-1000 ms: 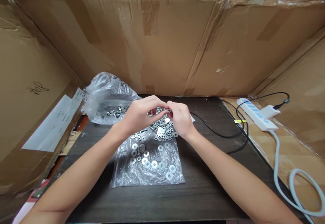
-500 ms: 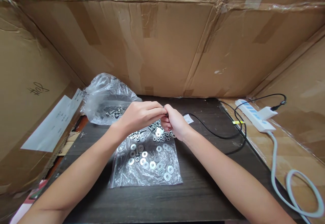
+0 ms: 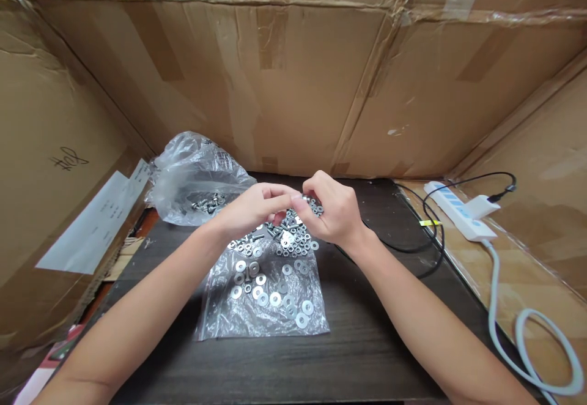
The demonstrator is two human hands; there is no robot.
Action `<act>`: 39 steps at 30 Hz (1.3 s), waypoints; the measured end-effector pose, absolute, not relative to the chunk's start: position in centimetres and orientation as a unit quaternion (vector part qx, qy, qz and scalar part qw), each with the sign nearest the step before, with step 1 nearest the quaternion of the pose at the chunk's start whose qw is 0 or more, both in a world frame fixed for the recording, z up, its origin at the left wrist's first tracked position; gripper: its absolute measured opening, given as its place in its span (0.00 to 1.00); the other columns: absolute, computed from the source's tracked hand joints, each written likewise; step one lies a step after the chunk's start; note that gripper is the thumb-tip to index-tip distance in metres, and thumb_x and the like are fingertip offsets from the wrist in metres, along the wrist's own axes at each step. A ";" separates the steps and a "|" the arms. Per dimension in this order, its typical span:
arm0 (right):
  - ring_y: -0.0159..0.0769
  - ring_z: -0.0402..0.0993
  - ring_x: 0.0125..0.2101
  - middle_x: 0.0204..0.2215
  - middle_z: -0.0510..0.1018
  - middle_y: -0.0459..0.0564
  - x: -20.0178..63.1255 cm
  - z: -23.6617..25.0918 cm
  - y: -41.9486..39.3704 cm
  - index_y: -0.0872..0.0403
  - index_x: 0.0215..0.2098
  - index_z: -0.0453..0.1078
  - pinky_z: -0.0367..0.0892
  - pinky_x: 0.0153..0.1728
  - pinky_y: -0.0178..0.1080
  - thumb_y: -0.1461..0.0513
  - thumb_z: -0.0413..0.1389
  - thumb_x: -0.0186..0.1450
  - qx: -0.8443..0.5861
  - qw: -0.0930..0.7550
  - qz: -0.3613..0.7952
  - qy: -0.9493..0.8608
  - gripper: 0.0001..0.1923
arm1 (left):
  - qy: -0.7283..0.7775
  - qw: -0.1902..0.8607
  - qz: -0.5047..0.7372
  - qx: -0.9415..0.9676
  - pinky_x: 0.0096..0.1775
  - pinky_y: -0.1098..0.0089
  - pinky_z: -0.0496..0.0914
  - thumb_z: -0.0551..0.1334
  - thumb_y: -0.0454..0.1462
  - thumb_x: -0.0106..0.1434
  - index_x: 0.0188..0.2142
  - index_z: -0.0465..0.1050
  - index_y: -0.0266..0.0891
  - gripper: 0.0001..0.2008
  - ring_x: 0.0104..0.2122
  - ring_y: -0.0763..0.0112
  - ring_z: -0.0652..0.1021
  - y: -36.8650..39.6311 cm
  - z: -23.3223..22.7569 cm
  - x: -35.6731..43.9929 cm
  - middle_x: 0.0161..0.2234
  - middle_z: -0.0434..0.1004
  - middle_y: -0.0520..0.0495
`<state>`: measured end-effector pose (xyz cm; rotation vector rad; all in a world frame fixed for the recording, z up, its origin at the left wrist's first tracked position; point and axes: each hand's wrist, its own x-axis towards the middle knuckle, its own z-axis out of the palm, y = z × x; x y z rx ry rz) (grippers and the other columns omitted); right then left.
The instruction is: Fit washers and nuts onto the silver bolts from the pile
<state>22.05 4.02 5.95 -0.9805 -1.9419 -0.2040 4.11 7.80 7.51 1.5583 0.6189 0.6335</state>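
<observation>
My left hand and my right hand meet fingertip to fingertip above a pile of loose hardware. A small shiny metal piece shows at the right thumb and curled forefinger; its kind is too small to tell. The left fingers are pinched at the same spot, and what they grip is hidden. Under the hands lie hex nuts, bolts and flat washers. More flat washers are spread over a clear zip bag nearer to me.
A clear plastic bag with bolts inside sits at the back left. Cardboard walls enclose the dark table. On the right are a white power strip, a black cable and a thick white cord.
My right hand has turned and shifted slightly right, its knuckles now raised and its thumb toward me. The left hand stays nearly in place. More of the nut pile shows between them.
</observation>
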 end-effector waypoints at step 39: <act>0.30 0.61 0.25 0.26 0.66 0.44 21.1 5.8 3.9 0.54 0.29 0.63 0.57 0.28 0.35 0.54 0.50 0.69 -0.431 0.494 0.167 -0.736 0.14 | 0.337 0.461 0.297 0.765 0.27 0.74 0.74 0.65 0.42 0.61 0.38 0.77 0.35 0.12 0.29 0.73 0.77 7.2 9.0 3.5 0.33 0.79 0.47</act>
